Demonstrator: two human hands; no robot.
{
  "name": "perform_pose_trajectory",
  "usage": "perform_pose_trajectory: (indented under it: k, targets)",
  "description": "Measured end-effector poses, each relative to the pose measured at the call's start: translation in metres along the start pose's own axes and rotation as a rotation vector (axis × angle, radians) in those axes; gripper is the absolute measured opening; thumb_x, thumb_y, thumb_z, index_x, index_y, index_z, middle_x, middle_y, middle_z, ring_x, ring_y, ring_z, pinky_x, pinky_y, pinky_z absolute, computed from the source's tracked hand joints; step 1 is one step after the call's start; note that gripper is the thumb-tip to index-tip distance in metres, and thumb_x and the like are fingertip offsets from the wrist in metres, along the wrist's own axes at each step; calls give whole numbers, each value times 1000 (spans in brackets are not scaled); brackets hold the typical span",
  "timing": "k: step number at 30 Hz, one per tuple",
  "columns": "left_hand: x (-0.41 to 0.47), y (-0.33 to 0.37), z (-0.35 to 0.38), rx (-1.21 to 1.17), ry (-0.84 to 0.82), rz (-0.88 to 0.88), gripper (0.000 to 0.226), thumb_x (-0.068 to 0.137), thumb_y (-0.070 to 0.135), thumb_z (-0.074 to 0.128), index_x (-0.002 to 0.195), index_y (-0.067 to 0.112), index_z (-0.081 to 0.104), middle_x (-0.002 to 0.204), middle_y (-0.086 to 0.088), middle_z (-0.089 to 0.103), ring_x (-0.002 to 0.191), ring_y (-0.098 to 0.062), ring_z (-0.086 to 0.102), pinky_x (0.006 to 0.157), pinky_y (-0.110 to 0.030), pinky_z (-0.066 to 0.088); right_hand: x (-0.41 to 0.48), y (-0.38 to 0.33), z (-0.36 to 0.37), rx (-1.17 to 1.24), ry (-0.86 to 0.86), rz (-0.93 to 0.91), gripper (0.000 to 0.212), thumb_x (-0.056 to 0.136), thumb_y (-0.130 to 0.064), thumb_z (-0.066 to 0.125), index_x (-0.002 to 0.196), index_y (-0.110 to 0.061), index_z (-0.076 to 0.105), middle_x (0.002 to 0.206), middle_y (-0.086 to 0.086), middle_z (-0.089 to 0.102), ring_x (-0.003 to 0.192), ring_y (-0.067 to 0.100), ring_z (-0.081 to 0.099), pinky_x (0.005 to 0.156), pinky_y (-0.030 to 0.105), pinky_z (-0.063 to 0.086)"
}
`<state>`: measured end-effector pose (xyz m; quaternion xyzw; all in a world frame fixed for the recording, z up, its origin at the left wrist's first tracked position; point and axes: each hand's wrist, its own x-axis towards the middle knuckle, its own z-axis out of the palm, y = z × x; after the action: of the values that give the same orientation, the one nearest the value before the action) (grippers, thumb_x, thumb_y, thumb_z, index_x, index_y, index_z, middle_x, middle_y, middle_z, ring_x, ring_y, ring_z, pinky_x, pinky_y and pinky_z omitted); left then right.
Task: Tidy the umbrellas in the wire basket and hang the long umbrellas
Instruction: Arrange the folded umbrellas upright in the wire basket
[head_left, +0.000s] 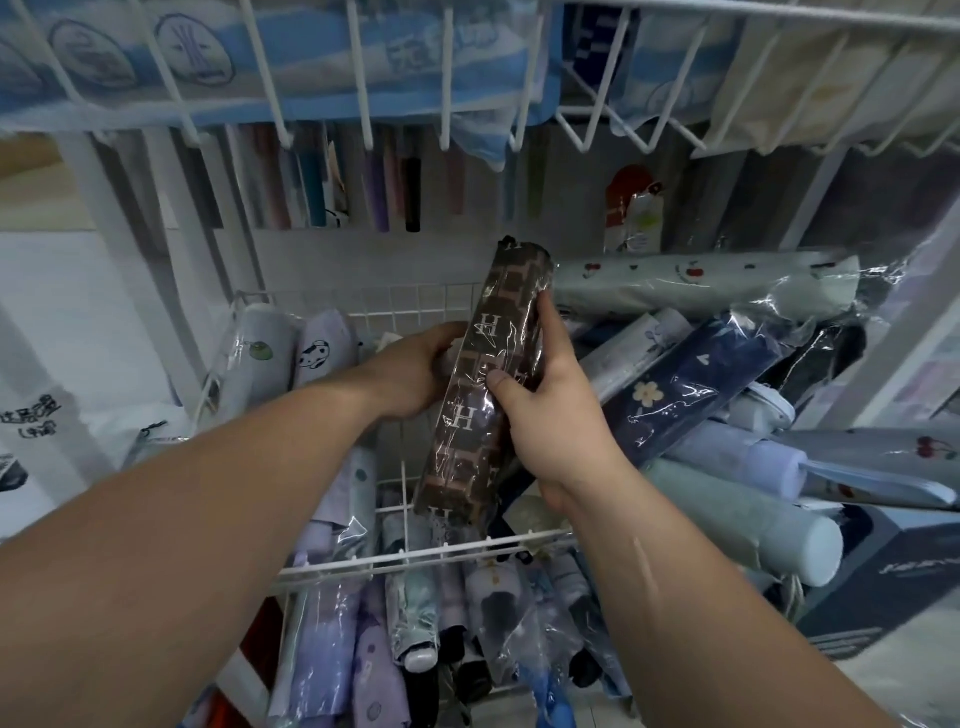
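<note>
Brown umbrella near-upright, far end tilted rt, gripped by left hand & right hand.

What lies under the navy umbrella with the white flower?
The navy umbrella lies on a pile of pale blue folded umbrellas in clear wrap. Their parts beneath it, and whatever supports the pile, are hidden.

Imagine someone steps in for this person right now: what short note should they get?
Hands: the left hand and right hand both grip the brown H-patterned umbrella, plastic-wrapped, above the wire basket.
Things: wrapped umbrellas stand together at the basket's left; a crisscrossed heap, navy flowered umbrella on top, lies to the right.
Done: the left group looks sorted.
Left: place the brown one, straighten the heap, hang the long umbrellas, which I cannot pick out here.
</note>
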<state>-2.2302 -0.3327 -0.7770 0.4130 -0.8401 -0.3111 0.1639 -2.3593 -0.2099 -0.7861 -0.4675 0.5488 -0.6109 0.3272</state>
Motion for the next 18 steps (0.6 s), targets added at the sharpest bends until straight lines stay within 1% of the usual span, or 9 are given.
perform_pose_trajectory:
  k: [3,5,6,8,9,11,12,15,18]
  targets:
    - [2,1,-1,-42,18,4,62,94,20,70,147,37,43,129,4,65,109,-12,64,73,-17,48,1,1,0,20,4,11,84,99,-2,57,155,-51,18,123,-11,69,96,3,72,80,29,61]
    - [-2,4,-6,-22,47,1,54,96,20,67,144,36,47,110,11,64,94,-6,64,66,-15,47,0,0,0,20,-5,8,84,98,-1,57,154,-51,19,124,-10,69,99,5,72,84,32,61]
    - [-4,4,-9,14,56,-3,51,96,21,66,142,37,48,106,15,60,92,-5,61,64,-13,44,0,-1,-1,15,-11,6,83,98,-1,56,154,-51,20,125,-11,68,101,5,71,86,32,60]
    - [-10,4,-16,68,71,-4,52,95,23,67,142,38,49,112,13,54,104,-8,56,70,-12,41,-2,-3,-1,3,-18,6,83,98,-1,56,153,-52,20,128,-12,66,105,5,69,89,32,59]
    - [-13,4,-18,81,71,-5,53,95,24,68,142,39,48,115,11,52,109,-9,53,76,-16,41,-3,-4,-1,-5,-20,4,83,98,-2,56,153,-52,21,129,-12,65,107,5,68,92,34,58]
    - [-17,6,-22,68,82,-6,55,94,24,70,141,39,49,118,9,51,113,-11,51,89,-24,40,-3,-5,0,-22,-19,1,82,98,-2,57,152,-53,21,128,-13,66,109,6,68,94,37,58]
    - [-19,8,-24,46,98,-5,54,93,23,71,141,38,50,121,8,52,113,-11,50,92,-25,39,-4,-6,0,-24,-22,6,82,98,-2,57,153,-52,22,126,-13,66,107,5,68,92,36,58]
    - [-29,13,-34,27,154,-3,54,93,17,70,139,38,53,126,8,53,113,-11,50,92,-25,38,-5,-9,0,-14,-27,29,82,99,-1,56,154,-51,21,123,-15,67,102,2,70,87,31,59]
    - [-42,15,-45,56,188,-44,53,93,14,68,137,42,55,133,3,56,112,-16,55,88,-26,41,-6,-11,1,-18,-14,48,82,99,-2,56,154,-51,21,125,-13,66,107,7,69,91,37,59]
